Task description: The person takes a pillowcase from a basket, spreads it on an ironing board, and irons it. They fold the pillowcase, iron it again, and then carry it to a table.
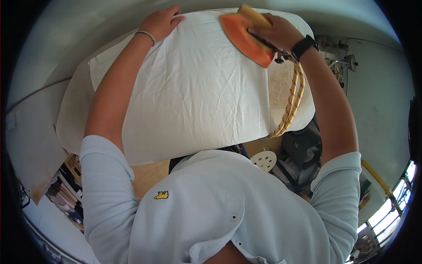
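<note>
My right hand [281, 31] is wrapped round the handle of an orange iron [241, 37], which rests on a creased white cloth [193, 88] near its far right edge. The iron's tan handle end [254, 15] sticks out past my fingers. A yellow patterned cord [292, 97] loops down from the iron's rear. At the cloth's far left edge lies my left hand [161, 24], its thumb apart from the other fingers, which are partly hidden. The cloth is spread over a padded ironing board [281, 83] and hangs over its near side.
Metal fittings [345, 61] stand beyond the board's right end. Below it, at right, are a white disc with holes [264, 161] and a dark box-like object [301, 143]. Folded clothes [61, 196] sit on a shelf at lower left. Windows [387, 215] show at lower right.
</note>
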Motion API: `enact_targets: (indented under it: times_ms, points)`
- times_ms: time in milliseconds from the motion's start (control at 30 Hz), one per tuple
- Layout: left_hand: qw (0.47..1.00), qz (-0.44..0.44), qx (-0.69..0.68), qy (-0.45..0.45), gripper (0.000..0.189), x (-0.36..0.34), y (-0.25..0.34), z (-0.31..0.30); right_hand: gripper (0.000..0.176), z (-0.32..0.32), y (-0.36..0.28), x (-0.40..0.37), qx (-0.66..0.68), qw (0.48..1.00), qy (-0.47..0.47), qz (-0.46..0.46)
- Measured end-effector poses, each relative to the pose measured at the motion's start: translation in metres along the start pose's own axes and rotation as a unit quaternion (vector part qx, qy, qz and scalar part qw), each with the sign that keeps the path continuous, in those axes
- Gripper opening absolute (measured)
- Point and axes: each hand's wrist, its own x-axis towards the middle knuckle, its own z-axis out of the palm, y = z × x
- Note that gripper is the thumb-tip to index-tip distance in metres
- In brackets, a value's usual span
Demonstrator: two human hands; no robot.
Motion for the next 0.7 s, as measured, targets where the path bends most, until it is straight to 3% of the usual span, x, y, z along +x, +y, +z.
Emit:
enact_targets:
  times_ms: [100, 133, 233, 333, 367, 400, 467, 500, 567, 633, 700]
  points:
    - [0.999, -0.041, 0.023, -0.017, 0.033, -0.003, 0.007, -0.010, 0.052, 0.009, -0.009, 0.002, -0.025, 0.999, -0.031, 0.004]
    - [0.999, -0.041, 0.021, -0.018, 0.033, -0.006, 0.004, -0.008, 0.049, -0.002, -0.027, 0.006, -0.001, 0.997, -0.063, 0.054]
    - [0.999, 0.005, 0.025, 0.032, 0.037, -0.011, -0.028, -0.005, 0.033, -0.015, -0.045, 0.039, 0.046, 0.980, -0.020, 0.191]
    - [0.997, 0.068, 0.041, 0.002, 0.039, -0.029, -0.054, -0.011, 0.033, -0.014, -0.041, 0.042, 0.156, 0.963, -0.048, 0.215]
    - [0.999, 0.014, 0.045, 0.004, 0.037, -0.038, -0.053, -0.021, 0.033, -0.013, -0.043, 0.035, 0.157, 0.961, -0.049, 0.221]
    - [0.998, -0.040, 0.047, 0.007, 0.038, -0.045, -0.051, -0.029, 0.034, -0.013, -0.052, 0.023, 0.130, 0.969, -0.094, 0.190]
    - [0.998, -0.047, 0.039, -0.002, 0.039, -0.046, -0.050, -0.029, 0.034, -0.008, -0.077, -0.007, 0.056, 0.979, -0.131, 0.143]
    - [0.998, -0.055, 0.036, -0.006, 0.040, -0.046, -0.049, -0.029, 0.046, 0.005, -0.058, -0.013, 0.044, 0.958, -0.204, 0.195]
    - [0.997, -0.065, 0.042, 0.004, 0.040, -0.050, -0.040, -0.030, 0.051, 0.030, -0.046, -0.055, 0.068, 0.967, -0.220, 0.105]
    - [0.996, -0.078, 0.049, 0.014, 0.039, -0.054, -0.042, -0.030, 0.051, 0.065, -0.021, -0.106, -0.042, 0.978, -0.148, -0.141]
    - [0.999, -0.018, 0.036, 0.030, 0.035, -0.055, -0.054, -0.027, 0.055, 0.068, -0.045, -0.160, -0.064, 0.955, -0.276, -0.092]
